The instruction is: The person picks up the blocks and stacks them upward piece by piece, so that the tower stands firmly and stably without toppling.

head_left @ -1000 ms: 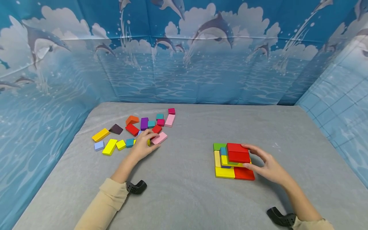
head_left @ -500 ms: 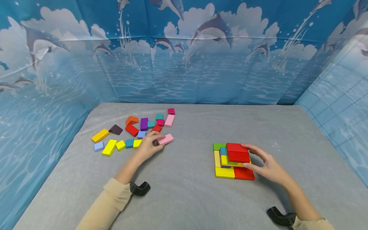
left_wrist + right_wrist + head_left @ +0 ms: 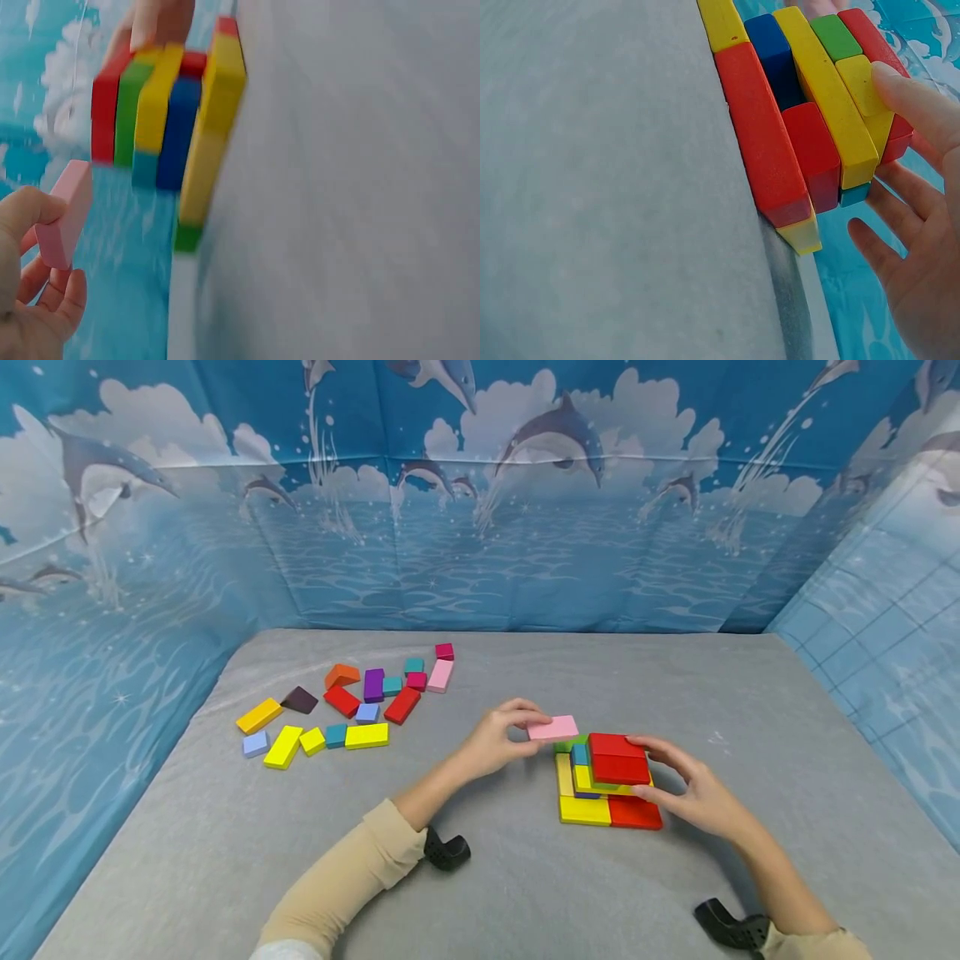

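Observation:
In the head view, my left hand (image 3: 493, 742) pinches a pink rectangular block (image 3: 555, 729) between thumb and fingers. The block is raised just behind and left of a layered stack of coloured blocks (image 3: 585, 811). Red blocks (image 3: 621, 760) lie on top of the stack, with yellow, green and blue ones below. My right hand (image 3: 696, 792) holds the stack's upper right side. In the right wrist view, its thumb rests on a small yellow block (image 3: 862, 84), with the other fingers on the far side. The left wrist view shows the pink block tilted and apart from the stack.
Loose blocks lie scattered at the left of the grey tabletop (image 3: 480, 877), among them a yellow block (image 3: 367, 736), a red block (image 3: 402, 705) and another pink block (image 3: 440, 676). A blue dolphin-print curtain (image 3: 480, 568) borders the table's back and sides.
My left hand has picked the pink block out of the loose pile and carried it right to the stack. The right hand stays in place on the stack.

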